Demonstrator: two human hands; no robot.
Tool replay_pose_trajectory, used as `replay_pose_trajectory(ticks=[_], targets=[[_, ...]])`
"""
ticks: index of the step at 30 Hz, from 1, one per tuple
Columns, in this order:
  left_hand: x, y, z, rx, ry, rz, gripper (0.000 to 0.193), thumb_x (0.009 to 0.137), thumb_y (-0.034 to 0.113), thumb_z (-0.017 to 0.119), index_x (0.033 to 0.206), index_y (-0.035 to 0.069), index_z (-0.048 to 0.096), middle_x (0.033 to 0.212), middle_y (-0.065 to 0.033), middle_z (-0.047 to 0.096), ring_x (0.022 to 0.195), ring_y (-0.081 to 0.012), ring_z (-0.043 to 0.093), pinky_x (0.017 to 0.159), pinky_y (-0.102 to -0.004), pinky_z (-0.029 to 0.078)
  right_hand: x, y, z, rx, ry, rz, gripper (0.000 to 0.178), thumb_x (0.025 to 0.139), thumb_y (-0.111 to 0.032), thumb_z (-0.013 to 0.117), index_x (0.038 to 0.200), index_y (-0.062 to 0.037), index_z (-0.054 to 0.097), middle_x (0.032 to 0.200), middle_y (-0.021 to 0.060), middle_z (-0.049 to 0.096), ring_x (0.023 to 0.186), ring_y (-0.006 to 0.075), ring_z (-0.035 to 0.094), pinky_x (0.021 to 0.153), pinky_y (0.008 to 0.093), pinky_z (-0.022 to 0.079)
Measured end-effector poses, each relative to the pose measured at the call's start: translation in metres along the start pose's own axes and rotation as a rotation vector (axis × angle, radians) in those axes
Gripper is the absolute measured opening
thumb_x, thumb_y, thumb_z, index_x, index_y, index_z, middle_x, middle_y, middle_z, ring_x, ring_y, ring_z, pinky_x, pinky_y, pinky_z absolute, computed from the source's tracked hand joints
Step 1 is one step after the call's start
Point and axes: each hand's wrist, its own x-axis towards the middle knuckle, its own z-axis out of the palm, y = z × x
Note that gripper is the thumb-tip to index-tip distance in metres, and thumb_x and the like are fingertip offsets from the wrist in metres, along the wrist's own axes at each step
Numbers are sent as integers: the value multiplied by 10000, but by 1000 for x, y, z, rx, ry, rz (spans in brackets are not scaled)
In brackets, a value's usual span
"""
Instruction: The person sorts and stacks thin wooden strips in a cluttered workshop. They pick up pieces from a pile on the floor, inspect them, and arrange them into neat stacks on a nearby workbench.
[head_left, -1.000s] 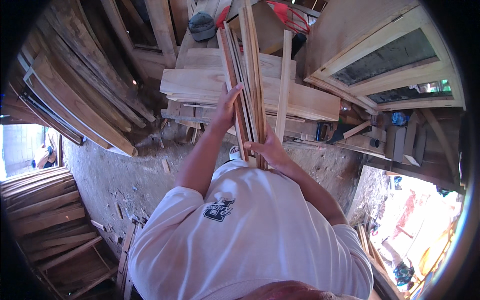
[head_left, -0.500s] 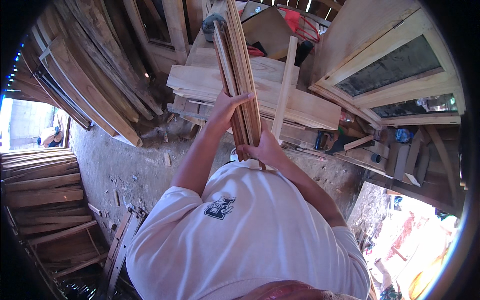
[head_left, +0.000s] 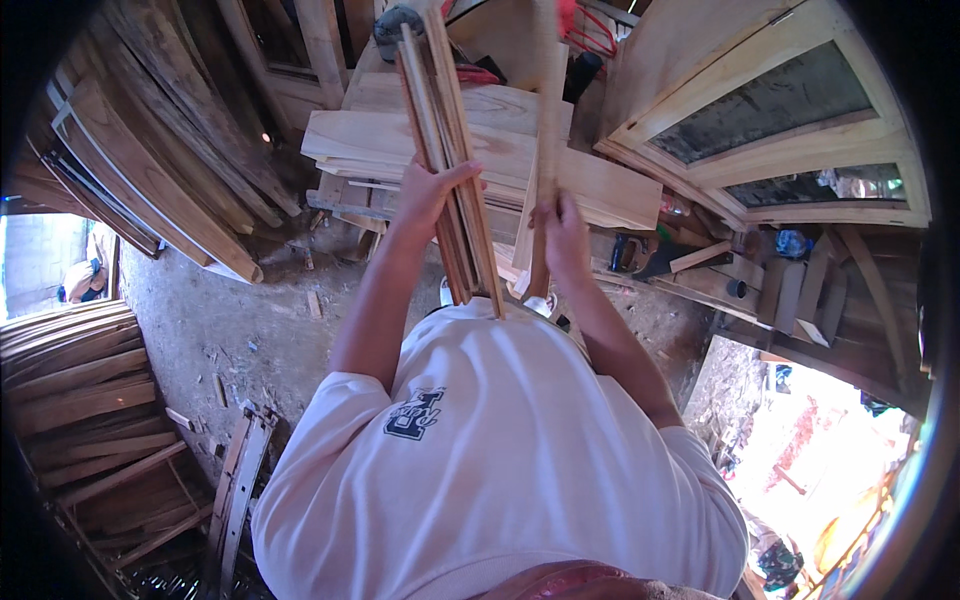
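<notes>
My left hand (head_left: 432, 200) is wrapped round a bundle of thin wooden strips (head_left: 445, 130). They stand nearly upright in front of my chest, tilted a little to the left, their lower ends close to my shirt. To the right, my right hand (head_left: 563, 238) grips one long wooden strip (head_left: 547, 120), held apart from the bundle and slightly smeared by motion. Its lower end hangs just below that hand. Behind both hands lie wide pale boards (head_left: 375, 140), stacked on a bench; another pale strip (head_left: 525, 225) shows partly behind the held one.
A handsaw (head_left: 655, 258) lies at the bench's right side. Framed wooden panels (head_left: 770, 170) lean at the right. Long planks (head_left: 150, 180) stand at the left, above stacked timber (head_left: 85, 385). A grey cap (head_left: 398, 32) rests at the back. Offcuts litter the floor (head_left: 280, 345).
My right hand has left the bundle's lower end and moved right and up, now gripping a single strip apart from it. The bundle, in my left hand, has shifted slightly left in view.
</notes>
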Motion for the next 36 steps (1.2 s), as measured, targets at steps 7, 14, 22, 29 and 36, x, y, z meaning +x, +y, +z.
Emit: replay_pose_trajectory(ticks=[7, 14, 22, 29, 36], targets=[[-18, 0, -41, -5, 92, -27, 353, 802, 182, 851, 1022, -12, 654, 864, -117, 717, 733, -205, 731, 647, -328, 592, 72, 44, -53, -72, 160, 62, 212, 952, -74, 650, 1156, -18, 634, 927, 70, 666, 817, 149, 631, 738, 332, 530], [-36, 0, -79, -44, 201, -22, 381, 852, 209, 820, 1100, -12, 634, 943, -112, 701, 844, -224, 725, 736, -348, 600, 85, 74, -41, -164, 191, 103, 230, 913, -121, 703, 1106, 3, 696, 914, 109, 732, 825, 211, 678, 766, 358, 528], [-29, -6, -98, -46, 219, -39, 460, 846, 217, 832, 1147, -39, 596, 1006, -153, 699, 882, -263, 727, 767, -378, 610, 79, 94, -40, -325, 244, 71, 212, 901, -125, 743, 1076, -12, 707, 876, 38, 700, 789, 124, 633, 734, 299, 513], [-22, -3, -99, -19, 184, -30, 441, 845, 223, 831, 1127, -35, 611, 976, -143, 705, 877, -249, 728, 757, -374, 608, 72, 76, -29, -377, 279, 130, 263, 889, -119, 741, 1124, -7, 705, 932, 71, 733, 832, 153, 663, 780, 319, 525], [-16, 0, -107, -23, 171, -52, 410, 851, 233, 827, 1102, -18, 623, 969, -134, 702, 863, -236, 727, 738, -364, 603, 36, 84, -50, -251, 351, 80, 270, 893, -141, 733, 1125, -11, 689, 1012, 99, 723, 901, 183, 674, 818, 340, 536]])
